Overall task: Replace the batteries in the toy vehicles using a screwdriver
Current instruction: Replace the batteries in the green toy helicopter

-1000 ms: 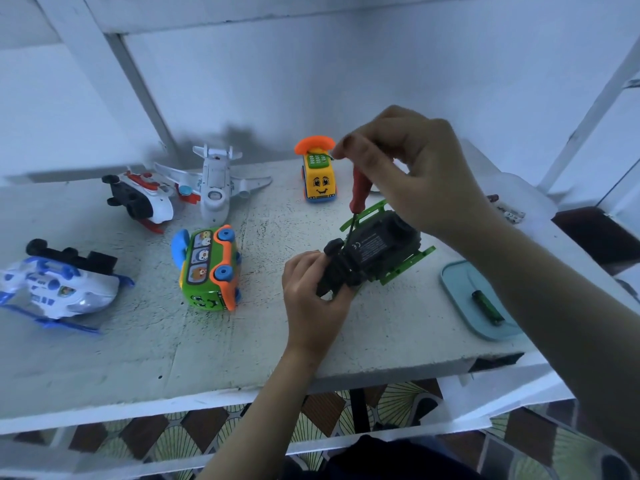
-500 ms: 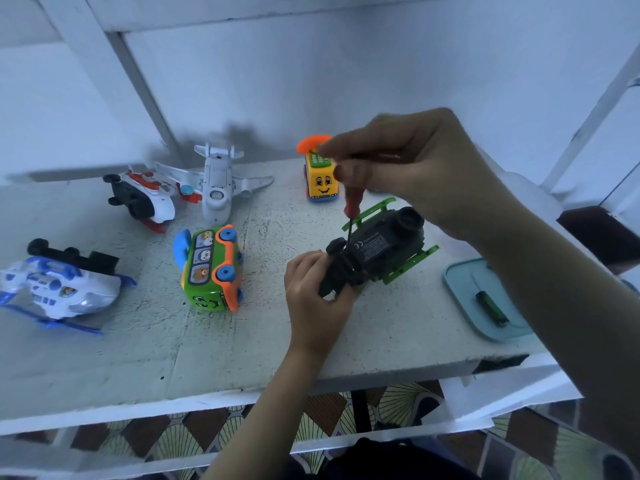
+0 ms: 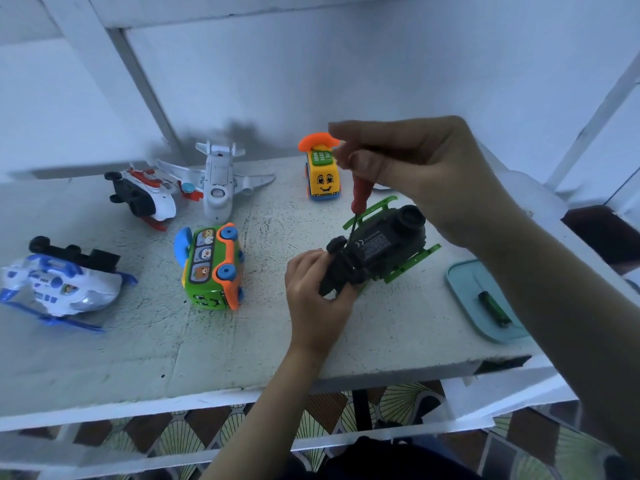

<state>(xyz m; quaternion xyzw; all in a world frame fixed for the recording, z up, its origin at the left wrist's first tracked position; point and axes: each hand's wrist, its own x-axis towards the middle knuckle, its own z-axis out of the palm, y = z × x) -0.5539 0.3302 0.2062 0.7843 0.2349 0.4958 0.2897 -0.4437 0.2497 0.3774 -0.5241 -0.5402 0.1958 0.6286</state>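
The dark toy vehicle (image 3: pixel 384 242) sits underside up on the worktop (image 3: pixel 138 341), its long axis slanting from near-left to far-right. The left hand (image 3: pixel 318 289) grips its near end. Directly above it, the right hand (image 3: pixel 426 174) pinches the red screwdriver (image 3: pixel 360 192), whose shaft points steeply down at the underside. Whether the tip is seated there cannot be told.

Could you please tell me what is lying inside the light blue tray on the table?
One green battery lies in the tray, near its middle. The right forearm crosses over the tray's right part, so anything lying there is hidden.
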